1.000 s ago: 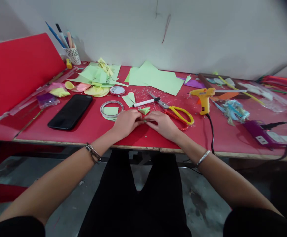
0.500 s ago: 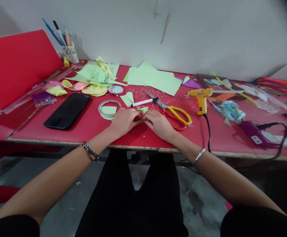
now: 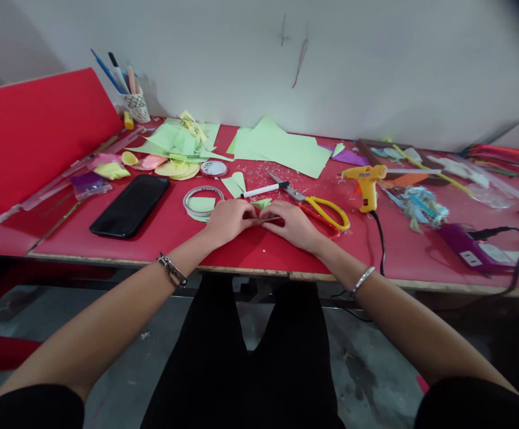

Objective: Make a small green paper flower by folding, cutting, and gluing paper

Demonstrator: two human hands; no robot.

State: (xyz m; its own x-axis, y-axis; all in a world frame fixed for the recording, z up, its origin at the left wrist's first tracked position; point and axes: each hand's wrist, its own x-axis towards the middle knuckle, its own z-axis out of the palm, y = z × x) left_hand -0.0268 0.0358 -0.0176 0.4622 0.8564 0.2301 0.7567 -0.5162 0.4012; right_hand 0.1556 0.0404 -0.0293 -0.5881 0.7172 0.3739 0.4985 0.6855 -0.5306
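1. Pinching a thin piece (image 3: 269,220) between their fingertips, your left hand (image 3: 230,221) and right hand (image 3: 294,225) nearly meet low over the front of the red table (image 3: 241,257); the piece is too small for you to make out what it is.
2. Your left grip has thumb and fingers pressed together on that piece's left end, and your right grip pinches it from the other side.
3. Just beyond your fingertips you have a folded green paper (image 3: 261,204), with a white marker (image 3: 261,191) behind it, its black cap beside the blades of the scissors (image 3: 301,196).
4. The scissors' yellow and red handles lie just beyond your right hand.
5. Near your left hand you have a tape roll (image 3: 185,203) lying flat, green paper showing inside its ring, and farther left a black phone (image 3: 129,206).
6. Well to your right stands a yellow glue gun (image 3: 367,189), its black cord running toward the table's front edge.
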